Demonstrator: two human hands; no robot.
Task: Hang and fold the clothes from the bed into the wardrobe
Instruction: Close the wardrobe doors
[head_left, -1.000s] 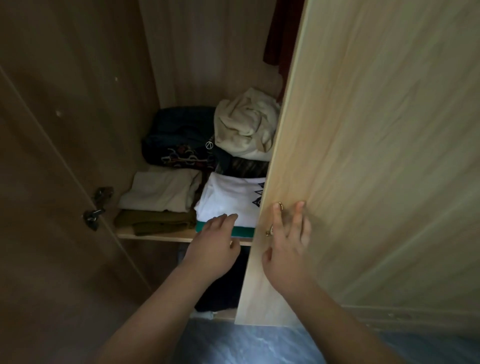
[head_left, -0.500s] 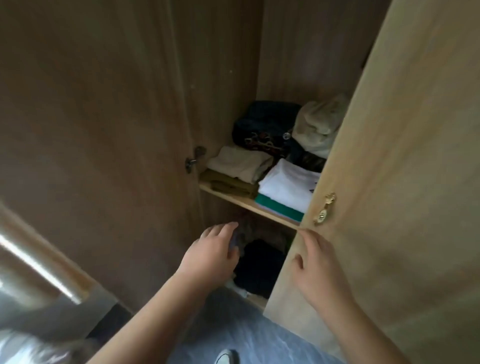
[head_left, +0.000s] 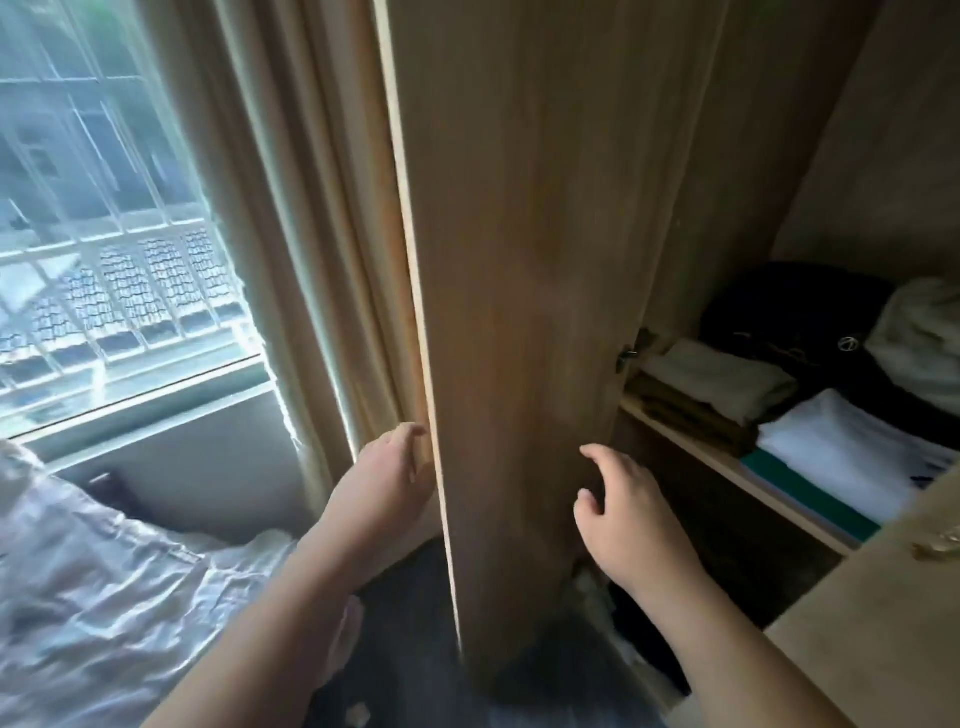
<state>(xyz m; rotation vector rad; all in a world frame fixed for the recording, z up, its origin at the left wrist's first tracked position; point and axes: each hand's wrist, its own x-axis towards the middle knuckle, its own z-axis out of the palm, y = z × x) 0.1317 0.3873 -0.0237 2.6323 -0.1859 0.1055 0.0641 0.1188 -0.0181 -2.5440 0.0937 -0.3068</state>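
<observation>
The wardrobe's left door (head_left: 519, 312) stands open, edge-on in the middle of the view. My left hand (head_left: 384, 473) grips its outer edge, fingers curled round it. Loosely curled and holding nothing, my right hand (head_left: 618, 504) hovers at the door's inner face. On the wardrobe shelf (head_left: 691, 447) to the right lie folded clothes: a white shirt (head_left: 841, 447) on a green one (head_left: 810, 493), a beige piece (head_left: 722, 376) on an olive one (head_left: 691, 415), a dark garment (head_left: 789, 312) and a cream bundle (head_left: 919, 338). The bed (head_left: 104, 597) shows only a rumpled pale sheet at lower left.
A barred window (head_left: 104, 234) with a beige curtain (head_left: 311, 208) fills the left. The right wardrobe door (head_left: 872, 623) with a brass handle (head_left: 935, 540) juts in at lower right. Dark clothes (head_left: 649, 644) lie below the shelf. The floor between bed and wardrobe is dark.
The view swung left from the shelf to the left door and window. My left hand moved from the shelf onto the left door's edge. My right hand left the right door.
</observation>
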